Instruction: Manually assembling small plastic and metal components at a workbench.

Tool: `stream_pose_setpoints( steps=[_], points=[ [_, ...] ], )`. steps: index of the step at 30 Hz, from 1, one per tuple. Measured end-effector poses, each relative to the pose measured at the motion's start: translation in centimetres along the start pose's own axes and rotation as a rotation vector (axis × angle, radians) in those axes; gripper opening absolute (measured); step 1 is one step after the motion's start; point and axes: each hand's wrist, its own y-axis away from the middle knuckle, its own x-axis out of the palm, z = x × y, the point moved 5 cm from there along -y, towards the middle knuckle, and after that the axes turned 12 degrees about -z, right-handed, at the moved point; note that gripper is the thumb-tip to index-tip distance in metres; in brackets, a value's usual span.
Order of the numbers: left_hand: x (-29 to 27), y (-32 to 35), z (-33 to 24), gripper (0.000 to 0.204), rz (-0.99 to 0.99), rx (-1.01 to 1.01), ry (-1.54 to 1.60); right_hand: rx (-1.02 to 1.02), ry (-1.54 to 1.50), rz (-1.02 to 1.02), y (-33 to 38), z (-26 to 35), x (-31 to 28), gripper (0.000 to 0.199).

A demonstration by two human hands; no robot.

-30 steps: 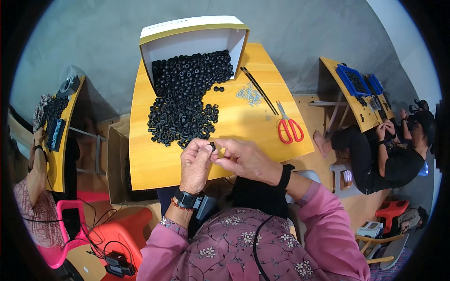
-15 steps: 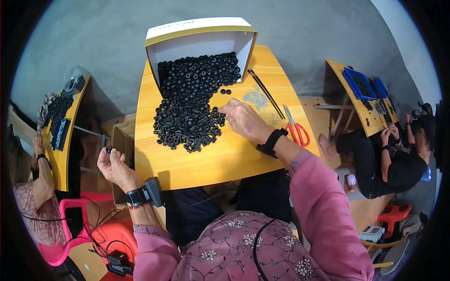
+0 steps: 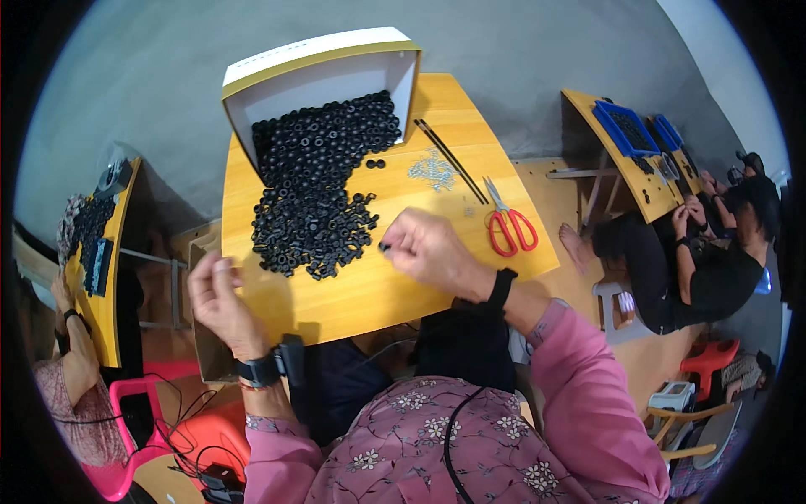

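Right hand [image 3: 428, 249] pinching 1 small black ring [image 3: 384, 247] above the yellow tabletop [image 3: 378, 294]

The ring sits at the fingertips, just beside the heap of black rings [image 3: 315, 197] spilling from a tipped white box [image 3: 323, 71]; left hand [image 3: 220, 298] hangs spread and holding nothing over the tabletop's left edge; red scissors [image 3: 510, 227] lie to the right.

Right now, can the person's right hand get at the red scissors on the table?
Probably yes. The right hand hovers over the yellow table, pinching a small black ring, and the red scissors lie just to its right with bare tabletop between. It would have to drop the ring first.
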Motion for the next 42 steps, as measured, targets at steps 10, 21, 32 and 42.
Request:
stream_pose_setpoints(
  steps=[10,21,32,42],
  points=[
    [7.4,16.0,-0.5,0.016,0.952,-0.624,0.16,-0.142,0.056,0.007,5.7,3.6,-2.5,0.02],
    [8.3,15.3,0.2,0.012,0.744,-0.359,0.109,-0.18,0.215,-0.068,2.4,-1.5,-5.8,0.012],
    [8.1,15.1,0.0,0.009,0.84,-0.074,-0.051,0.084,0.734,-0.038,-8.2,-5.4,-8.4,0.037],
    [8.4,15.0,-0.3,0.011,0.848,-0.104,-0.031,-0.071,0.724,0.055,-7.6,-7.1,-5.9,0.024]
  ],
)
